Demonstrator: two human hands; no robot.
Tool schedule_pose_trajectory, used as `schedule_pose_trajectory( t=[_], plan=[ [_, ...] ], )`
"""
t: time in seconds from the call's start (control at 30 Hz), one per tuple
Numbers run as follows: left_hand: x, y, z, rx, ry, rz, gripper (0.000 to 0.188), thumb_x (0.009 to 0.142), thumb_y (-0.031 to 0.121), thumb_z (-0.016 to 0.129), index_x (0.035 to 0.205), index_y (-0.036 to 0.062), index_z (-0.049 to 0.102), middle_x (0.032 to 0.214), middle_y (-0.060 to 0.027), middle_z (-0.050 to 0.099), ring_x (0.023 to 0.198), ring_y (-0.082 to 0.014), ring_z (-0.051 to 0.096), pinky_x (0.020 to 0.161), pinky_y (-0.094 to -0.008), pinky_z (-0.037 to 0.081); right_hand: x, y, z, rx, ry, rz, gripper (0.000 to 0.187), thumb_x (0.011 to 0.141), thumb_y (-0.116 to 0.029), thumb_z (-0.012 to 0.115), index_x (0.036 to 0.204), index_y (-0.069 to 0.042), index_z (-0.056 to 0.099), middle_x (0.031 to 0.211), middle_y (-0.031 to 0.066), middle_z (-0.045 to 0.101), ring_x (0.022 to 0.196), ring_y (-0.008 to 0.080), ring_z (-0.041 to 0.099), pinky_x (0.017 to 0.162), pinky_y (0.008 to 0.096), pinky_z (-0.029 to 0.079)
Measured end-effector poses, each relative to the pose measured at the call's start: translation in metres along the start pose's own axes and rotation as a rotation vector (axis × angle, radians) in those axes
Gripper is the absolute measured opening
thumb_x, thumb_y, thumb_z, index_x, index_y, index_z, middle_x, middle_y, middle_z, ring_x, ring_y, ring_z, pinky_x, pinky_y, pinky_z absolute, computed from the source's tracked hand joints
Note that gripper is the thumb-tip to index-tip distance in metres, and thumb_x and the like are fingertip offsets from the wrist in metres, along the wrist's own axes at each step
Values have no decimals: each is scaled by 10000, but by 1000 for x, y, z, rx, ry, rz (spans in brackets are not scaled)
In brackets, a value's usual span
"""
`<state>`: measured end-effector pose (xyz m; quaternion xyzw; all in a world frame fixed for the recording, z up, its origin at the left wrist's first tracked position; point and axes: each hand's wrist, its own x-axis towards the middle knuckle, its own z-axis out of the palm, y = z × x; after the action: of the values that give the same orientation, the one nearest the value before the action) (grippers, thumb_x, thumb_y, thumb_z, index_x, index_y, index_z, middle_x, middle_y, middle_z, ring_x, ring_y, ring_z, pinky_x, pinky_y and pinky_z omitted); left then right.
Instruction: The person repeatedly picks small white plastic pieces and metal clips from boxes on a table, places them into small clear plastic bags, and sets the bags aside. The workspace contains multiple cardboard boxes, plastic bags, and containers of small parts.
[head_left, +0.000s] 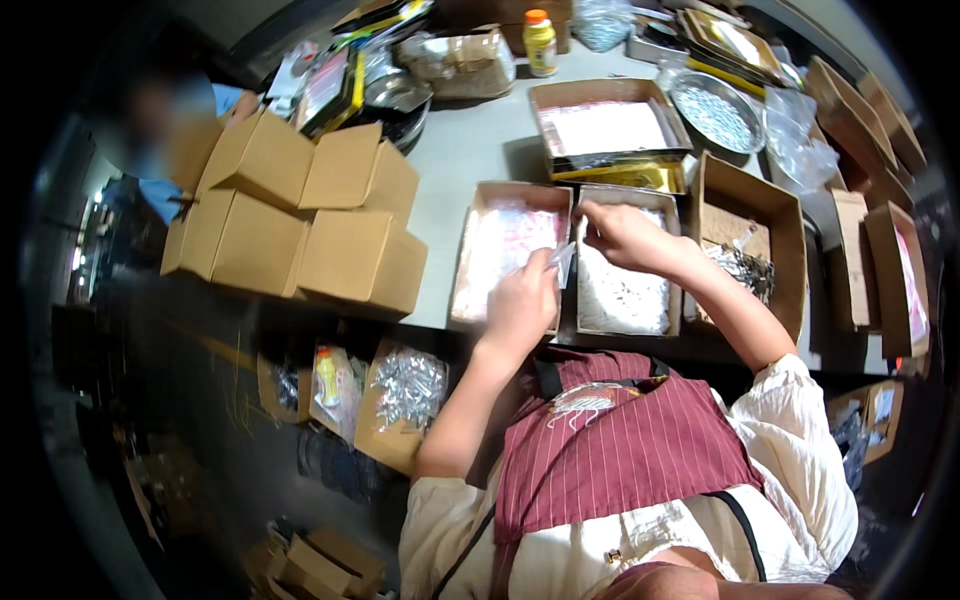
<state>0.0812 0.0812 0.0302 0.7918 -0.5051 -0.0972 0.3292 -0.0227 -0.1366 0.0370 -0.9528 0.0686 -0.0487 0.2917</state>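
Observation:
My left hand is closed on a small clear plastic bag, over the right side of a cardboard tray of flat pink-and-white plastic packets. Beside that tray stands a second one, filled with small white pieces. My right hand reaches over the far left part of this second tray, its fingers pinched together near the rim. Whatever they hold, if anything, is too small to make out. To the right, a deeper cardboard box contains small metal parts.
Brown cartons stand at the left table edge, near another person. Behind the trays are an open box of packets, a steel bowl of small pale pieces and a yellow bottle. Below the table sits a box of metal parts.

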Motion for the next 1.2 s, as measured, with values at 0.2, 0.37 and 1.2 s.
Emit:
schedule_pose_trajectory(
  t=[0.2,0.37,1.2],
  plan=[
    [6,13,9,-244,-140,-170,191,1076,248,513,1054,66,565,704,-191,683,659,-428,682,573,-510,502,-76,32,86,-294,-357,91,361,895,-197,626,1210,-21,620,1020,222,727,940,404,728,810,472,594],
    [6,19,13,-46,114,63,154,1037,187,562,1060,64,651,812,-148,694,770,-363,678,692,-480,519,-72,29,56,-197,-273,-42,158,850,-158,643,942,-44,701,871,187,732,842,386,728,747,493,582],
    [28,29,40,-702,-94,-221,163,865,49,800,906,13,645,837,-20,685,740,-65,615,678,-243,515,-95,-13,-38,988,-226,324,193,971,-166,739,1068,-1,771,882,15,751,775,69,662,688,252,532]
  ],
)
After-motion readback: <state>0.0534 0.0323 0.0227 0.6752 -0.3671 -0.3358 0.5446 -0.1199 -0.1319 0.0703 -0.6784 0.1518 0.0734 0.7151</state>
